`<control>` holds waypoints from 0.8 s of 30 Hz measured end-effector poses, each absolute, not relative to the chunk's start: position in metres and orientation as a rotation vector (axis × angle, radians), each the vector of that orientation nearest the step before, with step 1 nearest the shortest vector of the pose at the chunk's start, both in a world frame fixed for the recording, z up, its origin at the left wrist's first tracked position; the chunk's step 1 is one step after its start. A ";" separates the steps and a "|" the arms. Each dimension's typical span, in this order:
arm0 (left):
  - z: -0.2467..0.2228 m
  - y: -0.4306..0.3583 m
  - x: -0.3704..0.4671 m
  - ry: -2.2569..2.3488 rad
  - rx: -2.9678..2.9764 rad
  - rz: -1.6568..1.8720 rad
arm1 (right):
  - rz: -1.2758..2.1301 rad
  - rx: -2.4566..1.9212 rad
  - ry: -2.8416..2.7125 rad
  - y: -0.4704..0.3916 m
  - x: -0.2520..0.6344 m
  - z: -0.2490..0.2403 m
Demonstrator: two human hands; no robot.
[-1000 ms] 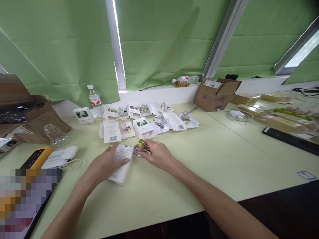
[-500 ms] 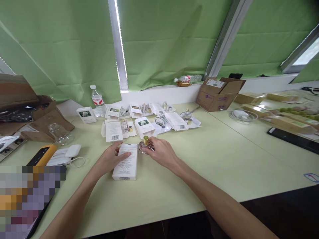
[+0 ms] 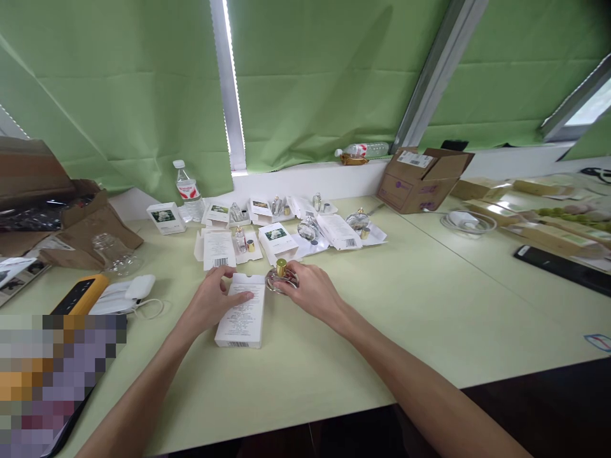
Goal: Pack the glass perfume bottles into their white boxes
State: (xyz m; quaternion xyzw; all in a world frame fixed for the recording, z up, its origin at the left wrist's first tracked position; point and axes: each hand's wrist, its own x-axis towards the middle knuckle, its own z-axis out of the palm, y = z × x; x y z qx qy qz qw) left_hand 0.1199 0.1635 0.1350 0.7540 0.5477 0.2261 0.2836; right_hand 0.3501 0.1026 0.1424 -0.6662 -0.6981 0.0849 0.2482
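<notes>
A white perfume box (image 3: 244, 321) printed with small text lies on the table. My left hand (image 3: 216, 300) rests at its upper left, thumb across its face and the other fingers bent by its left edge and top flap. Just right of the box, my right hand (image 3: 312, 289) grips a round clear glass perfume bottle (image 3: 275, 280) with a gold cap, which stands upright. Behind them are several opened white boxes, including a flower-printed box (image 3: 277, 242). Further glass bottles, such as a round bottle (image 3: 307, 229), lie in or beside their packaging.
A water bottle (image 3: 189, 194) stands at the back left, near a torn brown carton (image 3: 95, 222). An orange-and-black device (image 3: 83, 296) and a white case (image 3: 139, 287) lie at left. A cardboard box (image 3: 410, 184), coiled white cable (image 3: 465, 222) and black phone-like slab (image 3: 563, 269) are at right.
My left index finger has lifted slightly off the box, and the flap at its top end shows more. My right hand keeps the bottle in nearly the same spot.
</notes>
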 end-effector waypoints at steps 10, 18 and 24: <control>0.138 0.161 0.118 1.260 1.743 0.473 | 0.234 -1.802 -1.894 0.103 0.351 0.140; 0.135 0.164 0.115 1.314 1.835 0.472 | 0.242 -1.821 -1.894 0.103 0.351 0.143; 0.141 0.161 0.118 1.246 1.802 0.538 | 0.224 -1.828 -1.893 0.103 0.351 0.142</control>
